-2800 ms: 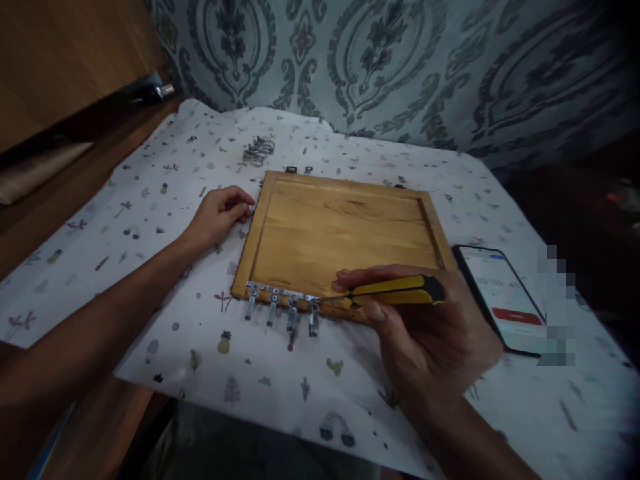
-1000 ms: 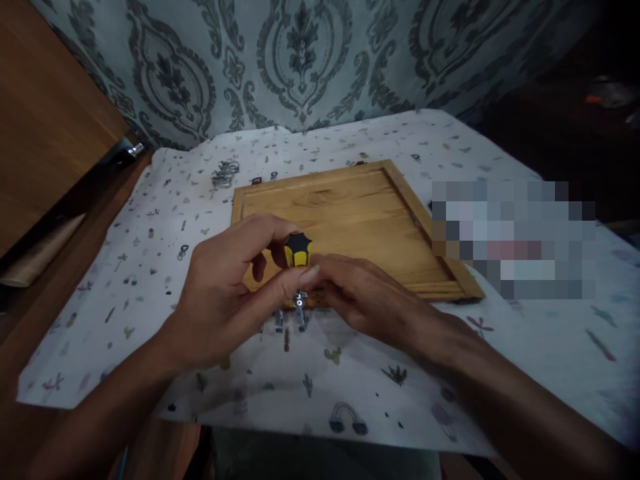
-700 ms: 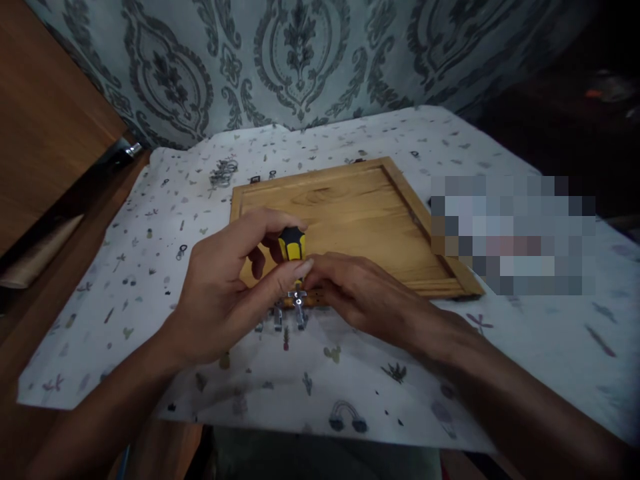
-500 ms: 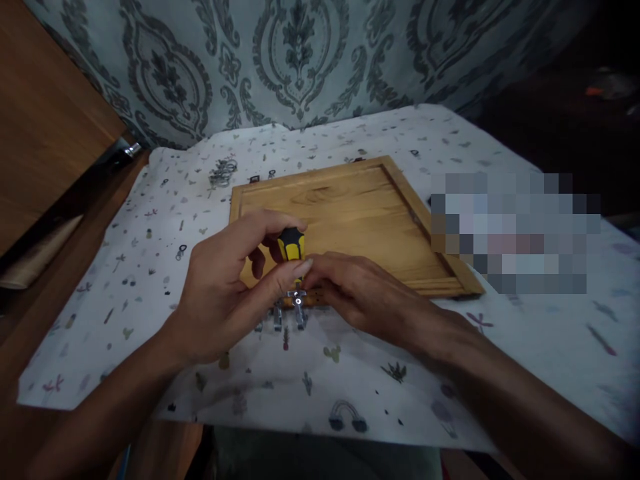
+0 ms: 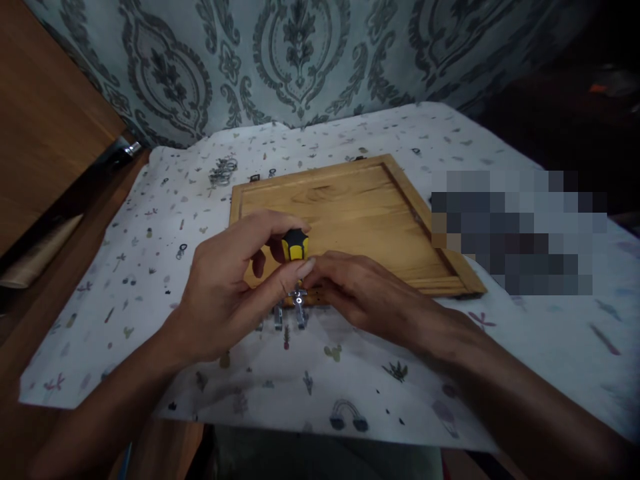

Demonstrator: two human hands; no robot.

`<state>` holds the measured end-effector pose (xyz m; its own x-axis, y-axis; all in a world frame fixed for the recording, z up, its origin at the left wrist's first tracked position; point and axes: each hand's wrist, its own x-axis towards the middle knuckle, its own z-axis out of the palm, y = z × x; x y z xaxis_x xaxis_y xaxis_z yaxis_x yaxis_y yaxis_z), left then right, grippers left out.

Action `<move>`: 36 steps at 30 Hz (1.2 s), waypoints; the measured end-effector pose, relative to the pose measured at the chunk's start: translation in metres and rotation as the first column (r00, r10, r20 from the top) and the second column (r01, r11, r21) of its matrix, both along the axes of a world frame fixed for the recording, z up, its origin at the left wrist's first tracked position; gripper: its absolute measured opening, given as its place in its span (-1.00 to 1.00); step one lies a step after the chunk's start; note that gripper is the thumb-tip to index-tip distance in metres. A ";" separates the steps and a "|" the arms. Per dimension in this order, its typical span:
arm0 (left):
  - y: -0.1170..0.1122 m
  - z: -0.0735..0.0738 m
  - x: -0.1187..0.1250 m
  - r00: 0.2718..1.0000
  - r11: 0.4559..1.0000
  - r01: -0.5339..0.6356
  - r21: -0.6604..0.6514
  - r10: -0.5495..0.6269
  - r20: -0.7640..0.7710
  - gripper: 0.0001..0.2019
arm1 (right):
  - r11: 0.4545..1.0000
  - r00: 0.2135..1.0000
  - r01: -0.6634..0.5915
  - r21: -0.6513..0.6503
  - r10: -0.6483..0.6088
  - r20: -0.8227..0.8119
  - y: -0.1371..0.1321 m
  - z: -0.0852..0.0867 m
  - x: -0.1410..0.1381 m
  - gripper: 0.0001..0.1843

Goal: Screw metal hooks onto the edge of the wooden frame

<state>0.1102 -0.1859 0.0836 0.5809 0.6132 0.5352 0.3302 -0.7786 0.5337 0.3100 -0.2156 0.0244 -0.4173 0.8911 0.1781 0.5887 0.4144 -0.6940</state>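
Head view. The handle of a yellow-and-black screwdriver (image 5: pixel 296 247) is held upright, or nearly so, by the left hand (image 5: pixel 225 287); thumb and fingers are closed about it, with the black end uppermost. Most of the shaft is hidden behind the thumb, and whether the tip is seated in a screw cannot be told. The right hand (image 5: pixel 367 290) is brought in from the other side, its fingers bent together just beside the lower part of the tool; the fingertips are concealed, so whether anything is pinched by them cannot be told.

Below the 2 hands, a row of metal fittings (image 5: pixel 299 312) is seen along the near edge of a wooden panel (image 5: pixel 345 213), their ends projecting past that edge. 2 are clearly shown, and a 3rd is largely covered by the left hand. The screwdriver is positioned directly above the rightmost of these.

The panel is laid flat, its raised border framing a recessed centre, on a white printed cloth (image 5: pixel 350 387). Beyond its far left corner, a small heap of metal pieces (image 5: pixel 223 171) is placed on the cloth. The background is formed by a patterned grey hanging (image 5: pixel 300 60), and the left side by brown woodwork (image 5: pixel 55 87).
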 end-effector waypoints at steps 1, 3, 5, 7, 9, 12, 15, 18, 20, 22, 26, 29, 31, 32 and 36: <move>0.000 0.000 0.000 1.000 1.000 0.005 0.002 -0.005 0.005 -0.79 | 1.000 1.000 0.000 -0.005 0.000 -0.001 0.000 0.000 0.000 -0.73; 0.001 0.000 0.001 1.000 1.000 0.015 0.005 -0.015 0.023 -0.82 | 1.000 1.000 -0.004 -0.023 0.004 0.007 0.000 0.000 0.000 -0.73; 0.001 0.000 0.001 0.999 1.000 0.022 0.013 -0.022 0.045 -0.82 | 0.999 1.000 -0.006 -0.046 0.007 0.022 0.000 0.000 0.000 -0.73; 0.000 0.000 0.001 0.998 0.999 0.022 0.024 -0.023 0.052 -0.80 | 0.998 0.999 -0.001 -0.060 0.003 0.032 0.000 0.000 0.001 -0.73; -0.001 0.000 0.000 0.999 0.999 0.015 0.042 -0.016 0.032 -0.78 | 0.998 1.000 -0.002 -0.060 0.004 0.030 0.000 0.000 0.001 -0.72; -0.002 0.001 0.000 1.000 0.997 0.008 0.077 -0.008 0.000 -0.75 | 0.998 1.000 -0.009 -0.067 0.010 0.022 0.000 0.002 0.001 -0.72; -0.003 -0.001 0.000 1.000 0.998 0.014 0.063 -0.015 0.020 -0.75 | 0.997 1.000 -0.007 -0.083 0.009 0.019 0.000 0.005 0.000 -0.73; -0.004 -0.003 0.002 0.997 0.999 0.033 -0.020 -0.031 0.071 -0.76 | 0.996 1.000 -0.008 -0.092 0.011 0.023 -0.001 0.006 0.000 -0.75; -0.005 -0.004 0.002 0.995 0.996 0.045 -0.072 -0.038 0.094 -0.77 | 0.996 1.000 -0.012 -0.094 0.014 0.022 -0.001 0.005 0.000 -0.77; -0.006 -0.004 0.003 0.994 0.995 0.043 -0.090 -0.033 0.102 -0.78 | 0.996 1.000 -0.013 -0.089 0.015 0.021 0.000 0.003 0.000 -0.78; -0.008 -0.001 0.002 0.996 0.998 0.018 -0.052 -0.013 0.085 -0.75 | 0.995 0.999 -0.025 -0.097 0.027 0.018 0.000 0.003 0.000 -0.79; -0.009 0.000 0.001 0.998 0.999 0.016 -0.034 -0.014 0.055 -0.72 | 0.993 0.999 -0.019 -0.119 0.022 0.026 0.000 0.005 -0.001 -0.81; -0.009 -0.001 0.001 0.999 0.999 0.023 -0.036 -0.021 0.041 -0.70 | 0.992 0.999 -0.014 -0.123 0.018 0.027 0.000 0.006 -0.001 -0.81; -0.009 -0.001 0.001 0.999 0.999 0.026 -0.038 -0.025 0.037 -0.70 | 0.993 1.000 -0.018 -0.120 0.021 0.022 0.000 0.007 -0.001 -0.81; -0.008 -0.002 0.002 0.998 0.998 0.038 -0.041 -0.036 0.057 -0.67 | 0.996 0.999 -0.046 -0.082 0.046 -0.003 0.000 0.005 0.000 -0.82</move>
<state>0.1119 -0.1939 0.0819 0.5734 0.6145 0.5418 0.2698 -0.7661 0.5834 0.3101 -0.2153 0.0291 -0.4584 0.8824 0.1061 0.5691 0.3831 -0.7275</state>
